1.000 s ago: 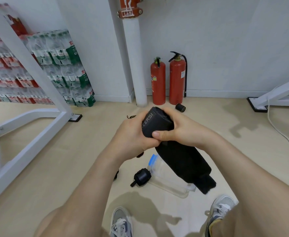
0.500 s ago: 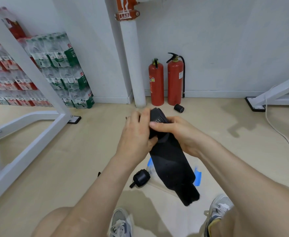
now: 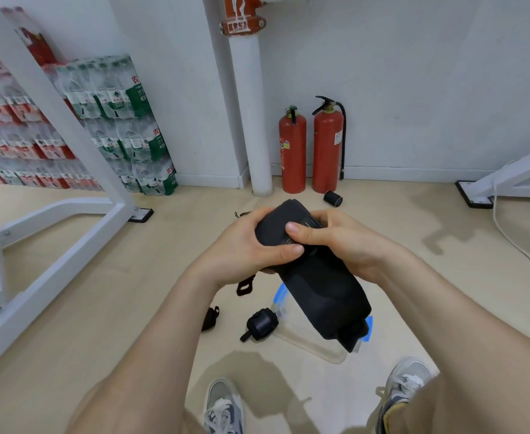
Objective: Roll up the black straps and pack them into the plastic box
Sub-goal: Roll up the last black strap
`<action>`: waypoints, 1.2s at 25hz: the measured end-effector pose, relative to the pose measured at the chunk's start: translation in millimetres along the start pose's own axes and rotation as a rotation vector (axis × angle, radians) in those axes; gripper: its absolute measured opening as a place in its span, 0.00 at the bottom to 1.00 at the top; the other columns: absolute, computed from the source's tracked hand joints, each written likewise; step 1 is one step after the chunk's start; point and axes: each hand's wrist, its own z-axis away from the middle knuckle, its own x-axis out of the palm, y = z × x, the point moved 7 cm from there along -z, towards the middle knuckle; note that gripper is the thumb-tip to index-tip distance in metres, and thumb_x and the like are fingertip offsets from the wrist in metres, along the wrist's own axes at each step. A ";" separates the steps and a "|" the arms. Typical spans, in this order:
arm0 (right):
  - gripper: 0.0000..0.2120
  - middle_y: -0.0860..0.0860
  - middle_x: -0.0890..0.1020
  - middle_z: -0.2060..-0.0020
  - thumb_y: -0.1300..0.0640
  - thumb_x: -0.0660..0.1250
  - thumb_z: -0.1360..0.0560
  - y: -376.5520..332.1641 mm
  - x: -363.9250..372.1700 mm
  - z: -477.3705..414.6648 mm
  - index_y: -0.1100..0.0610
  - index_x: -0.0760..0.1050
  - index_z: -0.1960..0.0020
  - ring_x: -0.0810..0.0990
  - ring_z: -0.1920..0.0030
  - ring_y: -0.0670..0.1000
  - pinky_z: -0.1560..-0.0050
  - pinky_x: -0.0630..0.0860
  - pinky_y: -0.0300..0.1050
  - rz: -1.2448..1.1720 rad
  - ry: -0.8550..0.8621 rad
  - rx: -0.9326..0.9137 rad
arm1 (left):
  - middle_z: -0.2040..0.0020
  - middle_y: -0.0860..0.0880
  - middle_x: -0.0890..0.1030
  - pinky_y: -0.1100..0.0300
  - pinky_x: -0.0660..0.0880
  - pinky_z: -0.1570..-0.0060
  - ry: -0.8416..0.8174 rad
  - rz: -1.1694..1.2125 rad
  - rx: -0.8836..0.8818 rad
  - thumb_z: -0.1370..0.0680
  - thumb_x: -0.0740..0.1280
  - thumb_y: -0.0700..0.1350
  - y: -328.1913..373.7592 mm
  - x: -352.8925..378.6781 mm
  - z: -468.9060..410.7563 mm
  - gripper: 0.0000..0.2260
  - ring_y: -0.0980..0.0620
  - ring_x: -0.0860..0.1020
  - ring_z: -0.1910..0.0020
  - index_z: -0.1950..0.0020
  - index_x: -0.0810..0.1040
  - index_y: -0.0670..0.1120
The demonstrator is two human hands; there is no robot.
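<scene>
A wide black strap (image 3: 323, 292) is held at chest height, its upper end wound into a thick roll and its free end hanging down to the right. My left hand (image 3: 244, 245) grips the roll from the left, thumb on top. My right hand (image 3: 342, 242) clasps it from the right, thumb pressed across the roll. Below on the floor lies the clear plastic box (image 3: 307, 339) with blue clips, partly hidden by the hanging strap. A rolled black strap (image 3: 260, 324) rests against the box's left side. Another rolled strap (image 3: 333, 197) lies by the fire extinguishers.
Small black strap pieces (image 3: 210, 317) lie on the floor left of the box. Two red fire extinguishers (image 3: 310, 145) stand by a white pipe. A white metal frame (image 3: 63, 214) runs along the left, bottled water packs (image 3: 122, 126) behind it. My shoes (image 3: 223, 408) are at the bottom.
The roll has turned in my hands and the hanging end has shortened a little and swung right. My left hand shifted from over the roll to its left side.
</scene>
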 end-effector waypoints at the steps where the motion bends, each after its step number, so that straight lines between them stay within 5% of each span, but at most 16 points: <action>1: 0.15 0.56 0.86 0.55 0.49 0.71 0.27 2.0 0.0 -1.2 0.59 0.80 0.47 0.86 0.54 0.55 0.55 0.82 0.47 0.003 -0.002 0.016 | 0.47 0.50 0.84 0.44 0.82 0.50 0.031 -0.007 -0.010 0.34 0.81 0.50 -2.3 -1.4 -0.9 0.25 0.50 0.84 0.49 0.41 0.77 0.56; 4: 0.22 0.57 0.86 0.51 0.43 0.70 0.29 7.6 0.7 -5.7 0.59 0.80 0.44 0.86 0.50 0.56 0.49 0.81 0.50 0.017 0.000 0.071 | 0.48 0.57 0.83 0.49 0.82 0.48 0.179 -0.204 0.052 0.40 0.80 0.57 1.1 -7.8 -1.6 0.27 0.55 0.83 0.48 0.43 0.76 0.61; 8: 0.28 0.56 0.86 0.50 0.41 0.72 0.32 11.0 3.9 -10.8 0.60 0.78 0.41 0.86 0.50 0.54 0.49 0.81 0.49 -0.013 0.077 0.032 | 0.48 0.58 0.82 0.50 0.79 0.45 0.217 -0.357 0.189 0.39 0.80 0.53 12.7 -3.3 -0.6 0.29 0.55 0.80 0.46 0.41 0.75 0.64; 12: 0.27 0.57 0.85 0.46 0.48 0.75 0.31 9.4 1.1 -12.8 0.58 0.74 0.36 0.85 0.46 0.57 0.45 0.81 0.56 -0.098 0.102 -0.014 | 0.42 0.57 0.80 0.52 0.79 0.43 0.164 -0.307 0.205 0.36 0.81 0.46 14.6 -3.3 -0.8 0.33 0.56 0.79 0.42 0.38 0.73 0.66; 18: 0.29 0.55 0.82 0.41 0.48 0.76 0.31 0.5 3.0 -9.6 0.54 0.73 0.33 0.83 0.43 0.55 0.41 0.80 0.56 -0.130 0.059 -0.080 | 0.49 0.49 0.85 0.52 0.81 0.61 0.092 0.103 0.078 0.32 0.77 0.46 14.3 -14.1 6.7 0.20 0.49 0.85 0.51 0.41 0.80 0.53; 22: 0.23 0.51 0.84 0.43 0.35 0.64 0.27 1.7 11.1 -7.2 0.45 0.76 0.36 0.84 0.43 0.54 0.46 0.81 0.57 -0.105 -0.059 0.021 | 0.49 0.55 0.85 0.60 0.80 0.50 0.167 -0.029 0.201 0.33 0.79 0.35 21.3 -17.1 7.7 0.25 0.57 0.83 0.48 0.43 0.81 0.57; 26: 0.27 0.53 0.85 0.49 0.42 0.68 0.30 -0.7 12.1 -7.1 0.53 0.73 0.34 0.85 0.51 0.54 0.59 0.82 0.50 -0.182 -0.015 -0.015 | 0.54 0.65 0.84 0.72 0.75 0.51 0.181 -0.068 0.239 0.34 0.77 0.28 25.1 -15.7 8.5 0.30 0.66 0.81 0.49 0.47 0.80 0.62; 30: 0.30 0.56 0.84 0.46 0.43 0.70 0.31 2.2 9.0 -5.3 0.55 0.71 0.33 0.85 0.49 0.57 0.53 0.83 0.57 -0.183 -0.006 -0.001 | 0.51 0.67 0.83 0.70 0.75 0.46 0.175 -0.101 0.258 0.34 0.76 0.27 28.1 -17.3 10.6 0.32 0.66 0.80 0.45 0.47 0.79 0.64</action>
